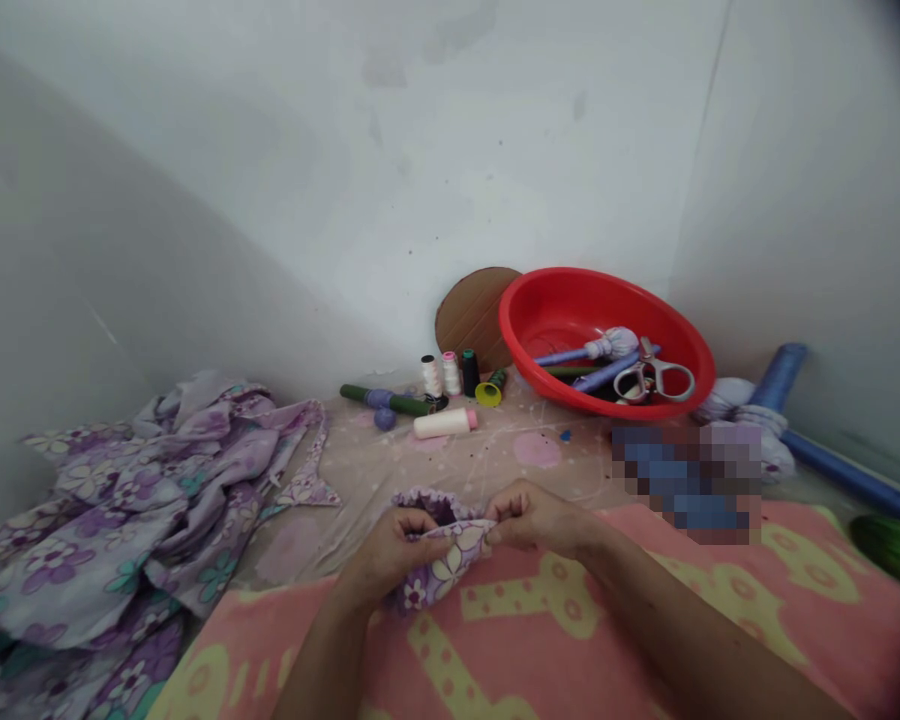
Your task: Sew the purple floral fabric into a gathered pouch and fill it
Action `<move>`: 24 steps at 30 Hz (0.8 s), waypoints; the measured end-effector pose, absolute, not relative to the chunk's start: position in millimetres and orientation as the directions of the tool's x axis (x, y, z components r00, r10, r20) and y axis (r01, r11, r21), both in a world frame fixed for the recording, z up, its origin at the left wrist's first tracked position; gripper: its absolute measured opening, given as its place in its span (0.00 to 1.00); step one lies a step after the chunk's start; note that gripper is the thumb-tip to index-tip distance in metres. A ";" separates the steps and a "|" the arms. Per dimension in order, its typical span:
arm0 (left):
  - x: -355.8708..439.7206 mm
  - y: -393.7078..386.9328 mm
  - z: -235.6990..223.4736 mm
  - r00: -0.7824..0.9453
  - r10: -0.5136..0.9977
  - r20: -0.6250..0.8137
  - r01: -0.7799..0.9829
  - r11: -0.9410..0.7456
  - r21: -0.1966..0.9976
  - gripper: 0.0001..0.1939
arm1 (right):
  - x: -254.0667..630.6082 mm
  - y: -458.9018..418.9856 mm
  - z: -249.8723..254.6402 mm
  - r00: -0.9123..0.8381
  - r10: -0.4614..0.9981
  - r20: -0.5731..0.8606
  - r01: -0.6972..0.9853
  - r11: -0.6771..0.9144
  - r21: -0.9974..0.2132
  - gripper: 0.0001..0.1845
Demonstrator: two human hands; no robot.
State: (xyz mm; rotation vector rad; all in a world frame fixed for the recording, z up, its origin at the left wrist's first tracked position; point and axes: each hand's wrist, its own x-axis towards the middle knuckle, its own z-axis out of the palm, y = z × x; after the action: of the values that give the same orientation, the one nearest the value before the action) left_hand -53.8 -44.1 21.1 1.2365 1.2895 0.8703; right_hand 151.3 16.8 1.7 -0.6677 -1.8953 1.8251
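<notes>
Between my two hands is a small piece of purple-and-white flowered cloth (444, 568), gathered along its far edge into a ring-like opening. My left hand (396, 545) pinches its left side, thumb lying along the upper edge. At the cloth's right corner, my right hand (534, 515) grips the edge between thumb and fingertips. The edge is stretched between both hands. Whether a needle is in the fingers cannot be made out. Below the hands spreads a pink blanket (510, 650) with yellow shapes.
A heap of flowered cloth (142, 500) lies at left. Behind the hands are several thread spools (450, 372), a lying cream spool (442, 424) and a green stick (412, 403). A red basin (607, 285) holds scissors (656, 380) and cloth-headed sticks. A blue tube (780, 375) leans at right.
</notes>
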 end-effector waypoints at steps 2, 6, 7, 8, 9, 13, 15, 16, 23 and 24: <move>-53.6 -43.9 20.8 0.135 0.965 -0.226 0.129 0.209 0.969 0.14 | 151.7 16.2 2.3 -0.794 0.607 -0.030 0.054 0.022 -0.998 0.11; -53.8 -44.7 21.8 0.128 0.955 -0.267 0.069 0.260 0.963 0.14 | 152.6 15.3 4.8 -0.791 0.611 -0.045 0.071 0.019 -0.997 0.10; -54.1 -45.2 22.1 0.130 0.955 -0.268 0.065 0.261 0.963 0.14 | 152.7 15.4 5.3 -0.792 0.609 -0.046 0.072 0.018 -0.997 0.10; -54.3 -45.7 22.5 0.135 0.956 -0.262 0.063 0.255 0.965 0.14 | 152.8 15.6 5.7 -0.794 0.606 -0.047 0.073 0.018 -0.997 0.10; -54.5 -46.1 23.1 0.143 0.958 -0.250 0.062 0.243 0.968 0.13 | 152.8 15.7 5.9 -0.796 0.604 -0.048 0.074 0.018 -0.997 0.10; -54.8 -46.7 27.2 0.187 0.963 -0.192 0.127 0.171 0.977 0.12 | 152.9 15.9 6.6 -0.793 0.609 -0.033 0.057 0.019 -0.998 0.09; -55.0 -46.1 29.1 0.193 0.965 -0.176 0.219 0.133 0.967 0.11 | 153.1 15.6 7.0 -0.798 0.602 -0.030 0.055 0.022 -0.998 0.09; -55.2 -45.6 29.4 0.186 0.966 -0.178 0.269 0.124 0.955 0.11 | 153.3 15.5 7.1 -0.803 0.595 -0.033 0.059 0.024 -0.998 0.09; -58.6 -45.2 21.9 0.154 0.955 -0.255 0.191 0.225 0.955 0.13 | 153.6 16.0 7.2 -0.811 0.584 -0.032 0.051 0.017 -0.999 0.09; -58.6 -45.6 21.7 0.157 0.953 -0.261 0.162 0.236 0.958 0.13 | 153.5 15.9 7.3 -0.811 0.584 -0.031 0.048 0.014 -0.999 0.09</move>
State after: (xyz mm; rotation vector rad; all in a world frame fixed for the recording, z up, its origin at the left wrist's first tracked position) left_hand -58.6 -45.6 21.7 1.1985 1.2860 0.8237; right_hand 153.5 15.9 7.3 -0.6458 -1.9067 1.8509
